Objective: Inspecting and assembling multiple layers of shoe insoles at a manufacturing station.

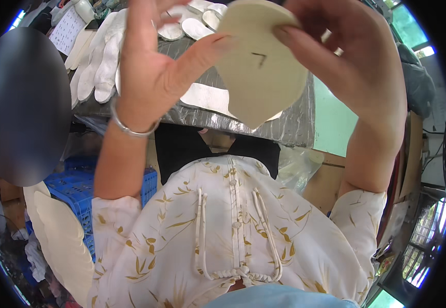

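My right hand (348, 56) grips a flat cream piece (264, 77) by its upper right edge, thumb on the near face and fingers behind. The piece is rounded above, comes to a point at the bottom, and carries a short dark handwritten mark. My left hand (153, 72), with a bangle at the wrist, has its fingers spread. Its thumb tip reaches the piece's left edge; whether it presses there I cannot tell. Below the piece, a white strip-like piece (205, 96) lies on the table, partly covered by it.
White insole-shaped pieces (105, 66) lie in rows on the dark, plastic-covered table (289, 126). More rounded white pieces (194, 28) lie at the back. A blue crate (71, 190) and a stack of cream sheets (58, 236) stand at the left. A person is beside me at the left.
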`<state>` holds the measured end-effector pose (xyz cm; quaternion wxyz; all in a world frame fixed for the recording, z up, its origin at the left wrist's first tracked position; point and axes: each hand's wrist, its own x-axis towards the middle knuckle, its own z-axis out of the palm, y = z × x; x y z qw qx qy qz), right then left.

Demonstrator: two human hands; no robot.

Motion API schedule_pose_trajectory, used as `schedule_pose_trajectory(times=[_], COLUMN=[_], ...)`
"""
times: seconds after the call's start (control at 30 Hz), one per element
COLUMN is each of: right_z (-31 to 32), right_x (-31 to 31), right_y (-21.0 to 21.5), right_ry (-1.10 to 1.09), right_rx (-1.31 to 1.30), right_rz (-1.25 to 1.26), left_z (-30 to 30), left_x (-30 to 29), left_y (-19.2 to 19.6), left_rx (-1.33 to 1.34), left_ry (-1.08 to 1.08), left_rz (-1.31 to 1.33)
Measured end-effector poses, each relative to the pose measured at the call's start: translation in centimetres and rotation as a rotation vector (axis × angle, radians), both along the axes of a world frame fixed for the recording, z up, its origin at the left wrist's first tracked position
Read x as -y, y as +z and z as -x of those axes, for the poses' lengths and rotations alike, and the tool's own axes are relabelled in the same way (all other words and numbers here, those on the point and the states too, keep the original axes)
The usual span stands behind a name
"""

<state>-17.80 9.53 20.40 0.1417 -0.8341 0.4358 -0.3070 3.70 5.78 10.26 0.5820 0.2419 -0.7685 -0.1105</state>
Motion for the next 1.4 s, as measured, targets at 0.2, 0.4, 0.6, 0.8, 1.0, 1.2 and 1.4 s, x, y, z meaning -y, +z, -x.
schedule_pose_trajectory(times=[0.2, 0.4, 0.6, 0.8, 1.0, 1.2, 1.4], right_z=[2.8, 6.7, 11.1, 12.9, 12.0, 11.6, 9.9], right_x=[-0.8, -1.5, -1.0, -1.5, -2.5, -2.0, -0.5], right_y=[-2.7, -5.1, -10.1, -16.6, -20.4, -21.8, -22.0], right_ry=[0.081, -0.164, -0.248, -0.472, -0.544, -0.601, -0.627], right_rx=[0.385, 0.613, 0.833, 0.602, 0.522, 0.412, 0.384], right_rz=[0.084, 0.147, -0.061, -0.475, -0.702, -0.792, -0.781], left_z=[0.9, 4.4, 1.6, -1.7, -3.2, -4.3, -5.7], left_x=[-2.0, -2.0, -1.9, -2.7, -4.0, -2.4, -0.1], left_y=[-16.3, -16.3, -17.8, -18.3, -19.2, -19.5, -20.1], left_rx=[-0.707, -1.035, -1.109, -1.038, -0.757, -0.614, -0.429], left_ry=[-0.567, -0.804, -0.688, -0.349, 0.021, 0.173, 0.288], left_rz=[-1.372, -1.497, -1.462, -1.407, -1.38, -1.384, -1.359])
